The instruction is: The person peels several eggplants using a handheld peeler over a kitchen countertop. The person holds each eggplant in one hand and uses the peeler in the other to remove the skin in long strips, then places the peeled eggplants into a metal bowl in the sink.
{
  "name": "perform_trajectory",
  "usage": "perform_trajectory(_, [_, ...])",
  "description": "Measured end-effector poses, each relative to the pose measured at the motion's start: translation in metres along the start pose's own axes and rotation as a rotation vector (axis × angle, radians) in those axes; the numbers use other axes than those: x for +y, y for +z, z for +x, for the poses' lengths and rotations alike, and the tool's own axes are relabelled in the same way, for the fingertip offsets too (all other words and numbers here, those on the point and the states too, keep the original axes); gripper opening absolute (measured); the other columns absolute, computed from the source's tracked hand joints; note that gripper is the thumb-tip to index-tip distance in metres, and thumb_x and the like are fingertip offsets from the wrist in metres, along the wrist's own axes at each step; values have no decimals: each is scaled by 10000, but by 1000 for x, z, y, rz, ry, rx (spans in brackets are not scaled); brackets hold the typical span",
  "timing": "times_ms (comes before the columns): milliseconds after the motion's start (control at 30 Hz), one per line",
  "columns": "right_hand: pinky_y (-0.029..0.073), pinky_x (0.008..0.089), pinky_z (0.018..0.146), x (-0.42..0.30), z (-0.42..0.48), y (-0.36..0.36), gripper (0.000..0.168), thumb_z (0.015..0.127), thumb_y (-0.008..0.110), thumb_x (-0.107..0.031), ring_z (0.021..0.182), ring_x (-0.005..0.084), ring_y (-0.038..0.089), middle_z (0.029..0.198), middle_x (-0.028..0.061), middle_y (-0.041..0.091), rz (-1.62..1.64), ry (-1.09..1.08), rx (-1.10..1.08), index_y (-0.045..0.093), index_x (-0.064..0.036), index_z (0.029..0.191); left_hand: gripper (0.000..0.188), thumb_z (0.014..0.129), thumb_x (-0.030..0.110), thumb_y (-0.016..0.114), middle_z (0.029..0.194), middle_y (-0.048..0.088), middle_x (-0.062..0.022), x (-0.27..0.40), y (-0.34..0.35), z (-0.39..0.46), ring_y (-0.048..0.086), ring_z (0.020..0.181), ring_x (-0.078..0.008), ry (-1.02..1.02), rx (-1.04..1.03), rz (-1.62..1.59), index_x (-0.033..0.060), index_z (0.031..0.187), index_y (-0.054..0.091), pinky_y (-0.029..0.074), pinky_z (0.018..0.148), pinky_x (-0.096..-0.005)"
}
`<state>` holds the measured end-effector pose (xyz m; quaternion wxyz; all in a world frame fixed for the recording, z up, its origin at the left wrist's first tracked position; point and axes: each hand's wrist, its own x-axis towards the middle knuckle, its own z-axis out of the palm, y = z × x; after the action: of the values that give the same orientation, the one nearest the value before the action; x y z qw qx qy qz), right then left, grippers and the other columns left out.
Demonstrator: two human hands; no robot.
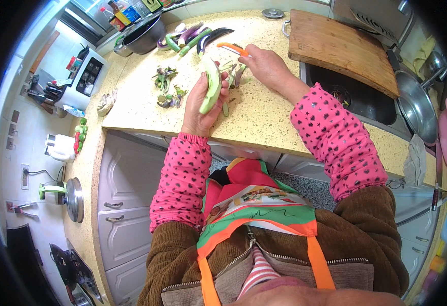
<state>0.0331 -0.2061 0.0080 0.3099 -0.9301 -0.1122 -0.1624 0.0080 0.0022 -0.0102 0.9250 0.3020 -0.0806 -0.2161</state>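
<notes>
My left hand (202, 103) is wrapped around a peeled, pale green eggplant (211, 86), held over the counter's front part. In my right hand (269, 67) is an orange-handled vegetable peeler (234, 49), its head pointing left, just apart from the eggplant. Beyond the peeled eggplant's far tip lies a glossy dark purple eggplant (216, 37); whether the two touch I cannot tell. More purple and green eggplants (187, 36) lie behind it. Peel strips (237, 74) are strewn beside my left hand. Two small heaps of cut eggplant tops (165, 79) sit to its left.
A black pot (144, 36) stands at the back left. On the right, a thick wooden cutting board (342, 49) partly covers the dark sink (353, 91), with a steel pan (417, 107) beyond. A grey cloth (415, 160) hangs over the counter edge. A ginger-like root (107, 103) lies left.
</notes>
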Motion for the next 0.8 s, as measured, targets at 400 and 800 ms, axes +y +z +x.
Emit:
perform_trajectory(400, [473,463,689,-39,-27,-5,303,955,555,-343,783,396,623,795,205,629,271,-351,-272,547,-40,954,331,1045,261,420,952,599,-124,10,-25,8,585,751,-176,69,80,98,3,1230,516,502,592,-263])
perform_trajectory(800, [472,443,695,-14,-9,-8,255,969,544,-308,785,364,629,810,182,639,131,-176,-172,553,-54,990,336,1027,288,457,959,559,-91,8,4,-9,505,716,-132,-114,-57,216,15,1209,526,410,505,-201])
